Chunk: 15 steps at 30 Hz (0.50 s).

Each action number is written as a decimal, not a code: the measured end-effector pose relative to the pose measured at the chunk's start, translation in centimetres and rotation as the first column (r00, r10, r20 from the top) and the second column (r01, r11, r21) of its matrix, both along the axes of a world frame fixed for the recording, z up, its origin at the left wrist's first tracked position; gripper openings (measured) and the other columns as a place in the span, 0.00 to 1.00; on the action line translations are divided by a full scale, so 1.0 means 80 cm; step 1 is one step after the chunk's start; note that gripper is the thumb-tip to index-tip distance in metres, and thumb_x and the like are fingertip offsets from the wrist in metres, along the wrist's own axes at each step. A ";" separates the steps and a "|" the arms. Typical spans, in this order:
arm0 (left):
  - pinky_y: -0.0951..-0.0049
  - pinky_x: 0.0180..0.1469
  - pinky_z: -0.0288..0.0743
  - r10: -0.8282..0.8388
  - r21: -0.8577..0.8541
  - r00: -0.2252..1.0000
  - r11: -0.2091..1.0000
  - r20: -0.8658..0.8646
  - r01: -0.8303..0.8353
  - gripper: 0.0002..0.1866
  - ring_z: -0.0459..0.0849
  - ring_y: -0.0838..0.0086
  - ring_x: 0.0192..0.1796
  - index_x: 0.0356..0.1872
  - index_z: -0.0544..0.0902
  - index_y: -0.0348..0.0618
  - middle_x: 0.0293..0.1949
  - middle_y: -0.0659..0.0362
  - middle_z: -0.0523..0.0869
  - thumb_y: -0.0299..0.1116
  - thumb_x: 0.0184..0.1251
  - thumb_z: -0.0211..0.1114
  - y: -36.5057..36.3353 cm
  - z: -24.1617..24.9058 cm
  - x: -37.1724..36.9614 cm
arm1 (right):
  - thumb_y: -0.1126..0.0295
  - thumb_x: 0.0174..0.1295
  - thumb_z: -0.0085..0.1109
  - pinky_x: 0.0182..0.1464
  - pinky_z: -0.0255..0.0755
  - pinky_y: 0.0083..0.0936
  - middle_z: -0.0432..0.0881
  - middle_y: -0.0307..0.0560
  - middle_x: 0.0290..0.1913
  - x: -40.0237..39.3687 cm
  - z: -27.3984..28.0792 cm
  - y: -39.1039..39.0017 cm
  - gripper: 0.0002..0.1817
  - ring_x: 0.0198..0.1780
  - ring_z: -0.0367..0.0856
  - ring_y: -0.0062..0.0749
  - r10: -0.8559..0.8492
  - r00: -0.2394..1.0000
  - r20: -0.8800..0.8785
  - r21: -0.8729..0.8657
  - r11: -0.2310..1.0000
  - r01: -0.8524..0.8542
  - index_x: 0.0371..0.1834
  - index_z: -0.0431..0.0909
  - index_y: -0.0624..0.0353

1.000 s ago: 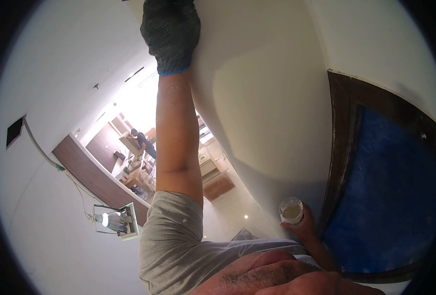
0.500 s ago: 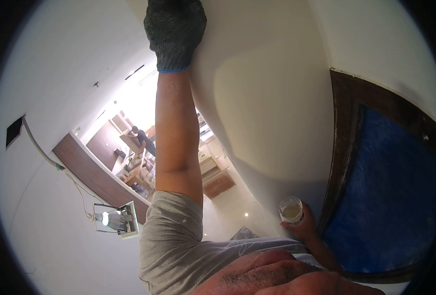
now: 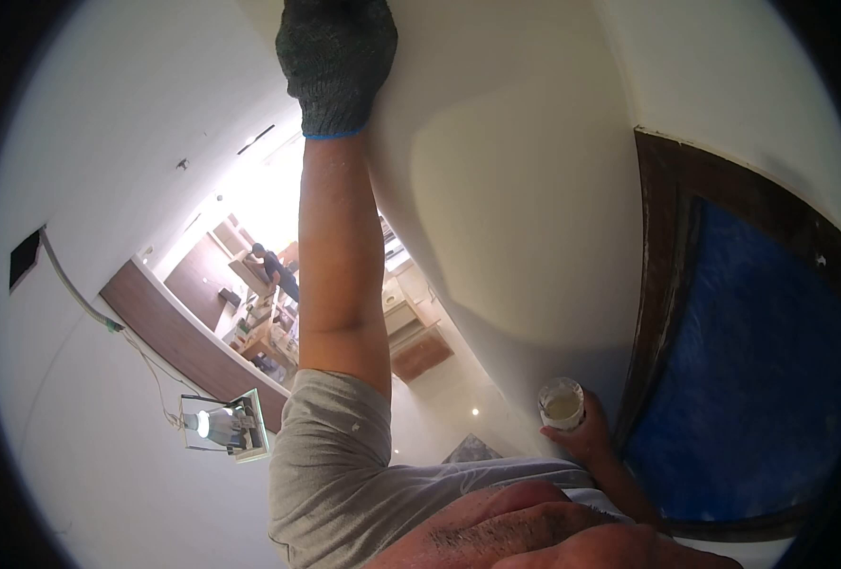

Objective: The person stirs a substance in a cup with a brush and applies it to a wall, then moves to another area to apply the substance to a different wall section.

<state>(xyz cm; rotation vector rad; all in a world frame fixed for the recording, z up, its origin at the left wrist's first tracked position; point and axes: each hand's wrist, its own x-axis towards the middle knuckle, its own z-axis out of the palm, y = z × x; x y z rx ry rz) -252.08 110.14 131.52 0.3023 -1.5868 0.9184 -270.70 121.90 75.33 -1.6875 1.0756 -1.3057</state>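
My left hand (image 3: 335, 71), in a dark knitted work glove with a blue cuff edge, is raised at the top of the view against the pale wall (image 3: 525, 199). Its fingers are cut off by the frame or hidden behind the back of the glove, so I cannot see what they do. Low on the right, my bare right hand (image 3: 589, 431) is wrapped round a cup (image 3: 561, 400). This cup looks clear, with whitish smears on its side and a pale, cloudy substance inside.
A dark wooden frame (image 3: 657, 247) around a blue sheet (image 3: 752, 379) stands close on the right. At left, a lit lamp (image 3: 221, 424) hangs on a cable near a square opening (image 3: 26, 260). Farther off, another person (image 3: 276, 269) stands among cluttered furniture.
The view has shifted very slightly. Both hands keep the same positions, and the cup stays in my right hand.
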 end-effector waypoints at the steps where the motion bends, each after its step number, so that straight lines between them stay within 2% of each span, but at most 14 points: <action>1: 0.69 0.57 0.84 -0.005 -0.013 1.000 1.000 -0.007 0.005 0.15 0.89 0.70 0.52 0.61 0.80 0.40 0.49 0.55 0.89 0.25 0.77 0.65 -0.001 0.001 0.000 | 0.61 0.40 0.91 0.66 0.75 0.40 0.83 0.54 0.59 0.000 0.000 0.000 0.49 0.62 0.83 0.44 0.000 1.000 -0.007 -0.002 1.000 0.000 0.67 0.73 0.60; 4: 0.69 0.56 0.84 -0.143 -0.002 0.988 0.990 0.053 0.144 0.15 0.89 0.70 0.52 0.61 0.80 0.40 0.48 0.55 0.90 0.27 0.77 0.66 -0.007 -0.001 0.007 | 0.61 0.40 0.91 0.66 0.75 0.40 0.83 0.54 0.58 0.001 0.002 0.002 0.49 0.62 0.83 0.45 -0.005 1.000 -0.003 0.006 1.000 0.005 0.67 0.73 0.60; 10: 0.68 0.56 0.85 0.155 -0.088 0.988 0.984 -0.009 -0.155 0.13 0.90 0.69 0.51 0.58 0.82 0.41 0.47 0.55 0.91 0.28 0.76 0.69 0.001 -0.003 0.003 | 0.62 0.41 0.91 0.66 0.75 0.40 0.83 0.54 0.58 0.001 -0.003 0.001 0.48 0.62 0.83 0.45 0.006 1.000 0.003 -0.015 1.000 -0.006 0.67 0.73 0.61; 13: 0.68 0.56 0.84 -0.146 0.053 0.988 0.987 -0.046 0.149 0.13 0.90 0.70 0.51 0.57 0.83 0.41 0.47 0.54 0.91 0.29 0.75 0.70 -0.005 -0.006 0.006 | 0.62 0.41 0.91 0.66 0.75 0.40 0.83 0.54 0.58 0.001 0.000 0.002 0.48 0.62 0.83 0.45 0.006 1.000 0.002 -0.016 1.000 -0.006 0.67 0.73 0.61; 15: 0.69 0.55 0.84 -0.042 0.026 0.999 0.999 -0.019 0.043 0.14 0.90 0.70 0.50 0.57 0.82 0.41 0.47 0.54 0.91 0.28 0.75 0.69 -0.003 -0.005 0.004 | 0.62 0.41 0.91 0.66 0.75 0.40 0.83 0.54 0.58 0.001 0.001 0.003 0.48 0.62 0.83 0.45 0.002 1.000 0.000 -0.020 1.000 -0.002 0.67 0.73 0.61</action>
